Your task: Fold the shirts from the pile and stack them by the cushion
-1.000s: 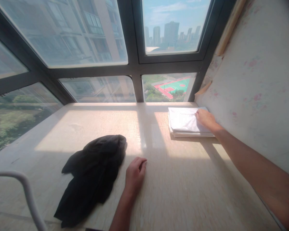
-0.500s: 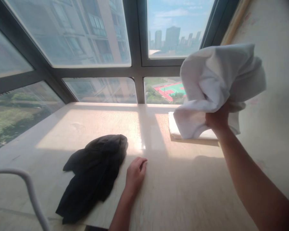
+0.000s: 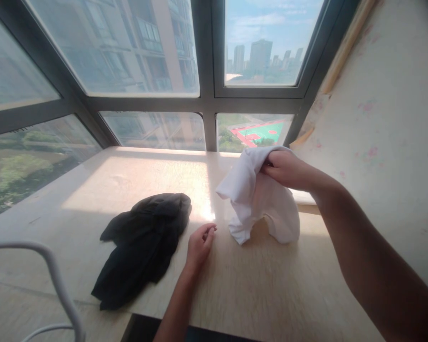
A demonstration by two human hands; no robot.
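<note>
Pale, veined and glossy, the window ledge (image 3: pixel 306 294) spreads out from the bottom edge, where a smooth white tube (image 3: pixel 59 275) bends in at the left and a flat dark strip (image 3: pixel 139 325) lies by the left forearm. Beyond, the left hand (image 3: pixel 199 244) rests with fingers loosely curled, apparently around nothing. Just beside it sprawls the matte black cloth (image 3: pixel 142 247), limp and rumpled, unmoved over the last second.

What has changed is the white cloth (image 3: pixel 258 204): it lay folded on the white stack (image 3: pixel 304 198), was lifted, and now hangs from the right hand (image 3: pixel 283 166), its top bunched in the grip, soft folds falling over the ledge. That seems to leave it separate from the stack, which shows only as an edge behind it. Farther back stand the flower-patterned wall (image 3: pixel 388 142) and rigid grey window frame (image 3: pixel 209 102).
</note>
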